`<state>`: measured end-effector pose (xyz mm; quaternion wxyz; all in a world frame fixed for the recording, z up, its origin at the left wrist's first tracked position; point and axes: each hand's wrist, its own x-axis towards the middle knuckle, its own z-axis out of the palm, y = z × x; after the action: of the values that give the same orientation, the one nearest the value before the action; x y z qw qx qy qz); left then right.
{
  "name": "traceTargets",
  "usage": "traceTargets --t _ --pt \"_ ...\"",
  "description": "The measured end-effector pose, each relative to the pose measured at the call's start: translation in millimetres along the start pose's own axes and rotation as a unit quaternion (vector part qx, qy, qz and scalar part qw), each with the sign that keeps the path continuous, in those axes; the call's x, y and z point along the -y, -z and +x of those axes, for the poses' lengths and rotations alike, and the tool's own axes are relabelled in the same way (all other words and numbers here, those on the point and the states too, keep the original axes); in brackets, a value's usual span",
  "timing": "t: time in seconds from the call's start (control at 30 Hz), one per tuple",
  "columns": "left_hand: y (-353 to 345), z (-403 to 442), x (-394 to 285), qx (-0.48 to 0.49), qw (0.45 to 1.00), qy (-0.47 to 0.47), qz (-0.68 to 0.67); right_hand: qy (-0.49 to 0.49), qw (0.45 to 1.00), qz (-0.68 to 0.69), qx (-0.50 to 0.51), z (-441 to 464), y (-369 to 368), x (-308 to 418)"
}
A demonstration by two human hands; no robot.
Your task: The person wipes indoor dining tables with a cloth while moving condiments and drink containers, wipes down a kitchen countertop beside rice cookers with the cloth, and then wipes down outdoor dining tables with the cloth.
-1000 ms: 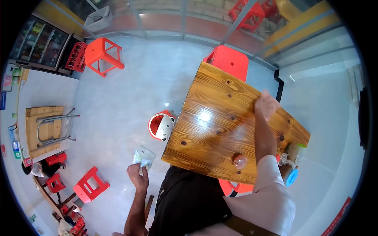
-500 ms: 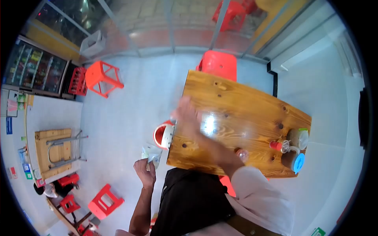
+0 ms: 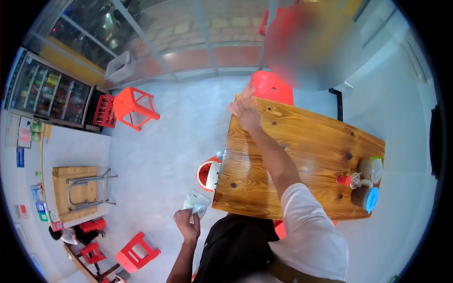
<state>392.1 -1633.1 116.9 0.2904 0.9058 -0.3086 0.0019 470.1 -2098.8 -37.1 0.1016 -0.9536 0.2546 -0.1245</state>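
Observation:
My left hand [image 3: 188, 225] is closed on a pale plastic packet [image 3: 197, 202], pinched between thumb and fingers beside the near left corner of the wooden table [image 3: 316, 141]. My right arm stretches across the table, and my right hand [image 3: 246, 113] is over its far left corner with the fingers spread. I see nothing held in it, though its fingertips are slightly unclear. Jars with a blue lid [image 3: 372, 199] and a green-edged lid [image 3: 375, 169] stand at the table's right end, beside a red-topped container [image 3: 344, 180].
A red stool [image 3: 271, 87] touches the table's far side. The red and white bin [image 3: 208, 174] is by its left edge. More red stools [image 3: 137, 107] [image 3: 138, 252], a folded table [image 3: 78, 193], a drinks fridge [image 3: 49, 92] and a seated person [image 3: 78, 235] are to the left.
My right hand has swept from the table's right part to the left, then up to the far left corner. The left hand keeps the packet. The small clear pinkish item on the table is now hidden.

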Motion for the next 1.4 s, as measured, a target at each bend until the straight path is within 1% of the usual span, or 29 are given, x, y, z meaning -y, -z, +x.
traceTargets --t 0.07,0.1,0.17,0.2,0.23,0.3,0.37,0.4,0.47,0.5,0.53,0.57,0.67,0.7,0.8,0.83,0.9,1.0,1.1,1.13,1.2,1.23,1.3,1.37,1.4 --pt "3 -13 3 -0.002 0.999 0.032 0.003 -0.016 0.998 0.063 -0.016 3 4 6" --pt "1 -19 7 -0.01 0.999 0.045 0.001 -0.005 0.999 0.046 -0.001 -6 9 12" --pt "5 -29 9 -0.022 0.999 0.045 -0.003 0.012 1.0 0.014 0.022 -52 12 30" --pt "4 -26 11 -0.031 0.999 0.042 -0.004 0.022 1.0 0.01 0.01 -52 6 25" --pt "6 -25 8 -0.025 0.998 0.062 -0.006 0.027 1.0 0.011 0.003 -58 -11 15" --pt "2 -25 6 -0.018 0.999 0.047 -0.022 0.027 0.999 -0.035 0.018 -32 -2 13" --pt "-8 -31 2 0.019 0.999 0.026 -0.026 -0.024 0.999 0.017 0.03 16 7 0" --pt "-18 -31 2 0.047 0.998 0.016 -0.024 -0.015 0.999 0.015 0.025 20 1 -5" --pt "-34 -34 -5 0.063 0.997 0.018 -0.041 -0.008 1.0 0.006 0.022 4 -6 -12" --pt "-42 -28 -8 0.066 0.997 0.004 -0.048 0.023 1.0 -0.006 0.017 -2 1 -12" --pt "-46 -29 -13 0.074 0.996 -0.006 -0.053 0.053 0.998 -0.015 0.018 -36 4 -7" --pt "-49 -25 -20 0.077 0.995 -0.02 -0.052 0.082 0.996 -0.021 0.02 -51 11 0" --pt "-56 -17 -32 0.118 0.99 -0.062 -0.054 0.049 0.996 -0.023 0.065 -4 22 -3" --pt "-57 -11 -38 0.133 0.986 -0.075 -0.065 -0.013 0.994 0.056 0.097 16 34 4" --pt "-75 -2 -45 0.152 0.979 -0.117 -0.064 -0.025 0.995 0.044 0.089 9 17 -2" --pt "-83 -2 -46 0.147 0.978 -0.134 -0.057 0.004 0.998 0.002 0.067 -3 15 -7" --pt "-95 2 -50 0.136 0.972 -0.169 -0.092 0.068 0.994 -0.08 0.029 -50 9 -15" --pt "-116 9 -60 0.145 0.956 -0.23 -0.109 0.027 0.994 -0.104 0.03 -27 15 -15" --pt "-144 18 -66 0.199 0.935 -0.273 -0.103 -0.043 0.994 -0.007 0.099 29 -5 -28" --pt "-147 16 -67 0.201 0.934 -0.267 -0.128 -0.017 0.994 -0.027 0.105 15 -5 -35" --pt "-140 44 -85 0.191 0.929 -0.259 -0.181 0.039 0.991 -0.075 0.108 2 19 -45" --pt "-132 60 -82 0.187 0.931 -0.25 -0.187 0.06 0.99 -0.074 0.102 -9 31 -53" --pt "-141 86 -60 0.12 0.962 -0.136 -0.204 0.102 0.988 -0.065 0.095 -43 48 -74" --pt "-167 110 -45 0.007 0.994 -0.017 -0.104 0.09 0.989 -0.069 0.098 -22 42 -67" --pt "-189 109 -34 0.012 0.995 0.044 -0.083 0.078 0.989 -0.067 0.103 -17 39 -59"
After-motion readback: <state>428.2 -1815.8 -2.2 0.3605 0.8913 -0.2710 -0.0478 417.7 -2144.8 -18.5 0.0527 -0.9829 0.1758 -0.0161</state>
